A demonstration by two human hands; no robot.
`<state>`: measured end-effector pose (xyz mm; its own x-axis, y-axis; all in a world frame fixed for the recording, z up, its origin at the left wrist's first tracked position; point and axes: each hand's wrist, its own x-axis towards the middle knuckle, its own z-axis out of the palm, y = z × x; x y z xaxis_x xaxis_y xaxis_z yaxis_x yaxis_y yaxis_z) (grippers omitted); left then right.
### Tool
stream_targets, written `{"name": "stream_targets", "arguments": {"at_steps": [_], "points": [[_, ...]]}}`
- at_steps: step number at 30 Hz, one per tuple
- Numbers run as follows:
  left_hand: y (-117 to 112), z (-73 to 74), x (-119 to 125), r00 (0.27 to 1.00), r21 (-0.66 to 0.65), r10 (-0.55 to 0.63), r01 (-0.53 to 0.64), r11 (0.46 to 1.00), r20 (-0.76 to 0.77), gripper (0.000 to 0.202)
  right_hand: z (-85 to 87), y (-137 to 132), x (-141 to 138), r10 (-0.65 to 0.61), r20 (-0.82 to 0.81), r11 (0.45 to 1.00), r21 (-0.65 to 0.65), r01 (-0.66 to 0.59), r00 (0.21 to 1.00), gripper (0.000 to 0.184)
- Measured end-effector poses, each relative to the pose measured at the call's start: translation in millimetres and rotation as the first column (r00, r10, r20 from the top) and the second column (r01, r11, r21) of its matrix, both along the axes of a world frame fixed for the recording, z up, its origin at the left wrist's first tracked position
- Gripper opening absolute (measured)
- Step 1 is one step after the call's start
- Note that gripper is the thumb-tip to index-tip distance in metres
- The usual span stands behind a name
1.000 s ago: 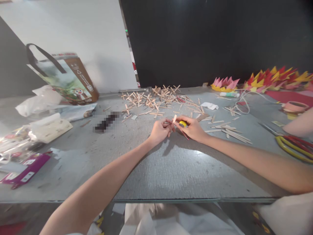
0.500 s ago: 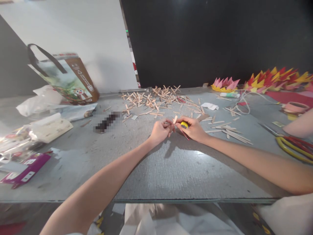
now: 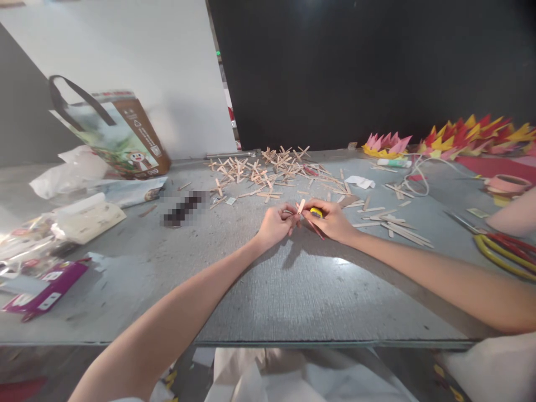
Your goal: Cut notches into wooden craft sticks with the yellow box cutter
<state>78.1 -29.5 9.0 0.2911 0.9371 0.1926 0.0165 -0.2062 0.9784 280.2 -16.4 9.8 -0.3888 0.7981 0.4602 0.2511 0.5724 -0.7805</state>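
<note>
My left hand (image 3: pixel 276 224) is closed, with its fingertips pinched on a small wooden craft stick (image 3: pixel 301 206) that points up. Beside it my right hand (image 3: pixel 331 221) meets the left at the fingertips. It is wrapped round a small yellow-and-dark tool (image 3: pixel 316 213), and a thin red part shows below the palm. The exact kind of this tool is hidden by the fingers. Both hands are raised a little over the grey table (image 3: pixel 268 307). Past them lies a pile of craft sticks (image 3: pixel 251 172), many joined into crosses.
Loose craft sticks (image 3: pixel 404 231) lie right of my hands. Farther right are scissors (image 3: pixel 502 251), pink tape (image 3: pixel 507 184), a glue stick (image 3: pixel 393 163) and folded-paper crowns (image 3: pixel 387 145). Another person's arm (image 3: pixel 515 209) rests there. A printed bag (image 3: pixel 125 139) and a purple packet (image 3: pixel 50 287) stand left.
Very little differs. The craft stick between my fingertips has tilted and shifted slightly to the right, while both hands keep their places.
</note>
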Motion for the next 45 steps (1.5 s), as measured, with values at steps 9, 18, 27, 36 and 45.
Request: {"name": "stream_targets", "arguments": {"at_steps": [9, 18, 27, 36, 45], "points": [[4.8, -7.4, 0.8, 0.999, 0.019, 0.001, 0.0, 1.0, -0.034, 0.016, -0.6, -1.6, -1.2, 0.04, 0.017, 0.998, -0.057, -0.039, 0.999, 0.019], [4.6, -8.0, 0.5, 0.998, 0.023, 0.012, -0.01, 1.0, -0.054, 0.013, 1.0, -1.2, -1.6, 0.034, 0.036, 0.999, -0.017, -0.034, 0.999, 0.014], [4.5, -7.9, 0.9, 0.998, 0.017, 0.035, -0.034, 0.999, -0.061, 0.008, -3.6, 1.1, 1.1, 0.061, 0.031, 0.994, -0.096, -0.058, 0.998, 0.01], [4.3, -6.5, -0.4, 0.998, 0.015, 0.063, -0.062, 0.998, -0.02, 0.021, -4.6, 1.6, -0.5, -0.024, 0.039, 0.998, -0.051, 0.026, 0.999, 0.018], [0.0, -1.5, 0.1, 0.997, 0.023, 0.076, -0.076, 0.997, 0.016, 0.024, -4.4, 3.9, -4.1, -0.144, -0.025, 0.987, 0.074, 0.145, 0.989, 0.029]]}}
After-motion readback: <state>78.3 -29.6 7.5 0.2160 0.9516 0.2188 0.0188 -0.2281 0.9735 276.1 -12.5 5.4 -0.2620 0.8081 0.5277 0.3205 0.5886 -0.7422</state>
